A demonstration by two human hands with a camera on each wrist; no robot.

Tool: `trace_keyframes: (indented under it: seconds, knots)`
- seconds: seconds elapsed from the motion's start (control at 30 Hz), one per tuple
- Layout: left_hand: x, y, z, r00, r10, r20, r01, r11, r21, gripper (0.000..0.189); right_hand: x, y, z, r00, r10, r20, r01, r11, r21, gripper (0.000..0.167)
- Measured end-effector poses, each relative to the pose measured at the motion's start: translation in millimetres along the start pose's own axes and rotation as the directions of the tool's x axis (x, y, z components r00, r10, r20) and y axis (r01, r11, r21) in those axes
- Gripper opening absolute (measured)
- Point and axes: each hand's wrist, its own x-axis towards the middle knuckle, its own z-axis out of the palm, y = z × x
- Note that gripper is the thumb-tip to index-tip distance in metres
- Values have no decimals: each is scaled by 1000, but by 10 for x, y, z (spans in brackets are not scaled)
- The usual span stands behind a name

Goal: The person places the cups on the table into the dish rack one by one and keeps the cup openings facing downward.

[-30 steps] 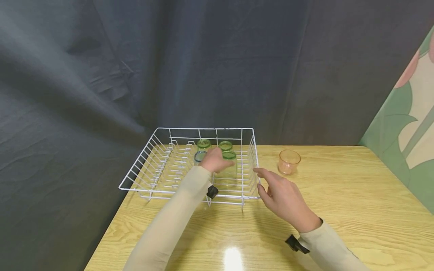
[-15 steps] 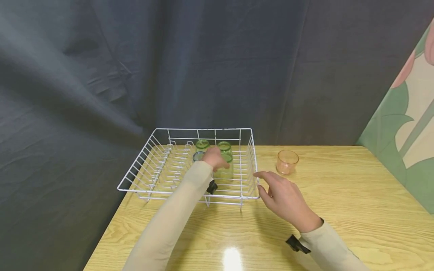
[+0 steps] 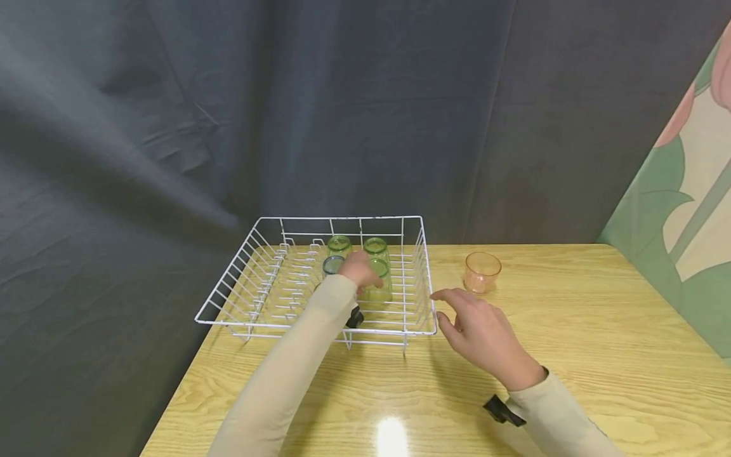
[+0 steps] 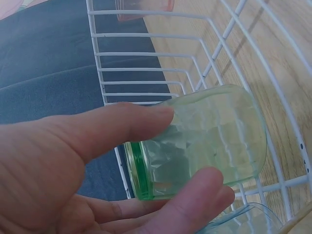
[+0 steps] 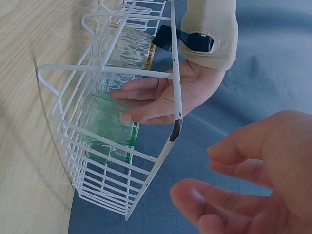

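Upside down in the white wire dish rack point(image 3: 240, 325) stands a pale green glass point(image 4: 209, 141). My left hand point(image 3: 358, 270) holds it near its base, thumb on one side and fingers on the other. Behind it are two more green glasses, one at the back left point(image 3: 339, 244) and one at the back right point(image 3: 376, 246), both bottom up. A blue glass point(image 3: 332, 264) stands just left of the hand. My right hand point(image 3: 482, 333) hovers outside the rack's right front corner, fingers loosely bent and holding nothing.
An orange glass point(image 3: 482, 273) stands upright on the wooden table point(image 3: 571, 317), right of the rack. In the right wrist view, a clear glass point(image 5: 129, 46) with a yellowish edge sits near the left wrist. A dark curtain point(image 3: 365, 127) hangs behind.
My left hand has lowered the green glass slightly, down and a little to the left into the rack. The right hand has stayed nearly still, and the head view has shifted slightly.
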Motion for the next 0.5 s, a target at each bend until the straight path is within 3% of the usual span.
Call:
trace_keyframes:
  seconds: [0.23,0.5]
  knots:
    - [32,-31,-1,1000,8,4,-8,1000,-23,70,-11,11,1,1000,12,13,-12,1000,-8,27]
    - [43,-48,6,1000,6,-1,-6,1000,-23,73,20,116,-6,990,119,70,-119,993,-12,25]
